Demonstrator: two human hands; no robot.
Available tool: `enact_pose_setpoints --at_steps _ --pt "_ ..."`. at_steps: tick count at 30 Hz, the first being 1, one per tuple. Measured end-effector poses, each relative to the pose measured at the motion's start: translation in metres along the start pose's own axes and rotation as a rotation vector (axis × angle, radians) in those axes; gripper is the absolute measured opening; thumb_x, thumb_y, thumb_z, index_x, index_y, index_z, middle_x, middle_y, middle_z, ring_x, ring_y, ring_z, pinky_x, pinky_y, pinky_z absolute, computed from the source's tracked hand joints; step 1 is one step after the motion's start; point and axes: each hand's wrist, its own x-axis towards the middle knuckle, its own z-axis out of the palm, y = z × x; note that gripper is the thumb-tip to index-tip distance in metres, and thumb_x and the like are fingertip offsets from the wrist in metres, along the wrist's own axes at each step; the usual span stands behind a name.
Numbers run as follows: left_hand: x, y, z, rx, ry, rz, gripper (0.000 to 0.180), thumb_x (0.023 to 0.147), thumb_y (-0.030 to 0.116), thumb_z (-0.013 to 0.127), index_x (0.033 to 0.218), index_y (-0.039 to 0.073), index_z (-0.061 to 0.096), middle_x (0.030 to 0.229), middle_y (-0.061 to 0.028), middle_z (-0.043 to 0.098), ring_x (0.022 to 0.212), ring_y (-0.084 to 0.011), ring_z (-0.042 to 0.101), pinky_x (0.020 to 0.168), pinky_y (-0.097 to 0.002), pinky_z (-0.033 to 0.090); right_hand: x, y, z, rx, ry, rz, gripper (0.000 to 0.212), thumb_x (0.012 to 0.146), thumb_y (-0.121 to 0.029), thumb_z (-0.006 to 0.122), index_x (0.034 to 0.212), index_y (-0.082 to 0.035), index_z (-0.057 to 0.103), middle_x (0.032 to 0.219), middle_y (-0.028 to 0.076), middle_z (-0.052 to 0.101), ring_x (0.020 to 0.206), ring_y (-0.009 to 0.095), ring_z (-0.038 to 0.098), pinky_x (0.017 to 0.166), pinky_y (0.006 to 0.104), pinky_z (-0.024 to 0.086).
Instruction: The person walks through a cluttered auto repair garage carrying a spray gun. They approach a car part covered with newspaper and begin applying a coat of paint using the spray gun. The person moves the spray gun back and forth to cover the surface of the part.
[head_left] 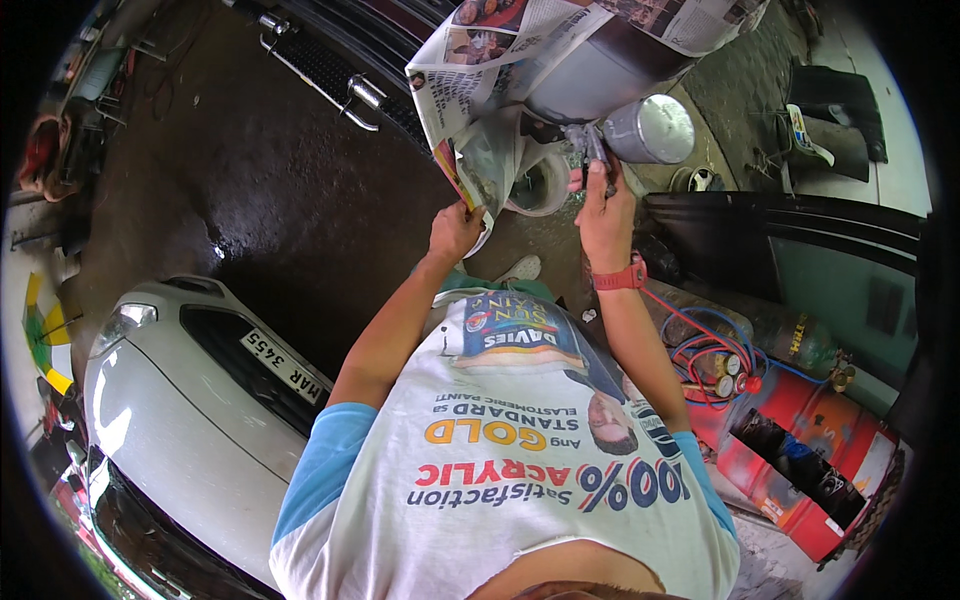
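My right hand [607, 208], with a red watch on its wrist, is wrapped round a paint spray gun [594, 150]. The gun's silver cup [652, 130] sticks out to the right of the fingers. My left hand [456, 230] is closed on the lower edge of the masking newspaper [452, 95]. Clear plastic hangs beside that paper, and part of the left fingers' grip is hidden. Between the sheets of newspaper shows a smooth grey vehicle panel [600, 72], just beyond the gun. Below it is a round, pale-rimmed opening [540, 188], partly behind the plastic.
A dark step bar [320, 85] runs along the vehicle at the far side. At the left stands a silver-white car [190, 400]. On my right are gas cylinders, pressure gauges [730, 375] with red and blue hoses, and a cut-open red drum [800, 450]. The dark floor [200, 180] looks wet.
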Motion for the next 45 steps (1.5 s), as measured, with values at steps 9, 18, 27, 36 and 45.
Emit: enact_pose_setpoints --at_steps 9,18,27,36,45 --pt "-0.008 0.022 -0.018 -0.006 -0.029 -0.015 0.035 0.099 0.033 0.064 0.098 -0.001 0.071 0.081 -0.0136 0.077 0.08 -0.0326 0.076 0.077 -0.0437 0.058 -0.016 0.078 0.012 0.059 0.186 0.094 0.044 0.109 -0.036 0.047 0.126 0.003 0.059 0.09 0.013 0.073 0.071 0.02 0.07 0.054 0.0339 0.053" --pt "-0.009 0.023 -0.017 -0.007 -0.046 -0.057 0.034 0.098 0.033 0.066 0.1 -0.001 0.071 0.08 -0.0131 0.077 0.078 -0.0264 0.077 0.074 -0.0393 0.058 -0.022 0.085 0.031 0.043 0.115 0.084 0.049 0.105 -0.035 0.053 0.141 -0.001 0.054 0.088 0.02 0.073 0.08 0.033 0.074 0.073 0.0446 0.057" --pt "-0.007 0.025 -0.016 0.07 -0.037 -0.039 0.035 0.098 0.033 0.067 0.096 -0.002 0.07 0.078 -0.0128 0.077 0.078 -0.0274 0.077 0.073 -0.0391 0.058 -0.016 0.11 0.039 -0.002 0.117 -0.023 0.042 0.108 -0.033 0.05 0.134 -0.002 0.059 0.084 0.014 0.073 0.071 0.025 0.073 0.067 0.0387 0.057" --pt "-0.007 0.024 -0.012 0.027 -0.034 -0.108 0.036 0.098 0.033 0.067 0.095 -0.003 0.069 0.078 -0.0136 0.077 0.08 -0.0262 0.078 0.073 -0.0376 0.057 -0.027 0.117 -0.006 0.08 0.208 0.108 0.042 0.109 -0.036 0.047 0.131 -0.002 0.06 0.088 0.01 0.074 0.068 0.02 0.069 0.053 0.0329 0.052" --pt "-0.004 0.02 0.001 -0.05 0.012 -0.107 0.032 0.099 0.029 0.065 0.096 -0.002 0.069 0.079 -0.013 0.077 0.08 -0.0262 0.078 0.075 -0.0364 0.058 -0.029 0.104 -0.031 0.207 0.061 0.038 0.038 0.109 -0.034 0.047 0.114 -0.001 0.066 0.086 0.009 0.075 0.049 0.014 0.057 0.048 0.0313 0.046"
